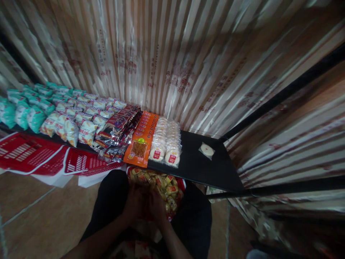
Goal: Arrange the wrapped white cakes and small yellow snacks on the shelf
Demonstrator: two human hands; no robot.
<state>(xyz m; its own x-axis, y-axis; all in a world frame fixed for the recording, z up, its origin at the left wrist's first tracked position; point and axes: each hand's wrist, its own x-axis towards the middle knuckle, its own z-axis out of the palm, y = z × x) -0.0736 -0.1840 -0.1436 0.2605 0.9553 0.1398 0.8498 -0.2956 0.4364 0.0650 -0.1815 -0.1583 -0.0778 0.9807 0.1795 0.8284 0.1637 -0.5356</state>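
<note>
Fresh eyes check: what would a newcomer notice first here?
The orange packet, likely: it stands out on the black shelf between dark packets and white round snacks. Teal bags crowd the far left. Gold-wrapped pieces lie below the front edge, by the left hand and right hand.

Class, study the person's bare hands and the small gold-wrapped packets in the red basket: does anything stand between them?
Nothing visible does. The left hand and right hand are over the red basket, beside small gold-wrapped packets; the flat black shelf lies beyond, not between. Too dim to tell whether either hand holds one.
</note>
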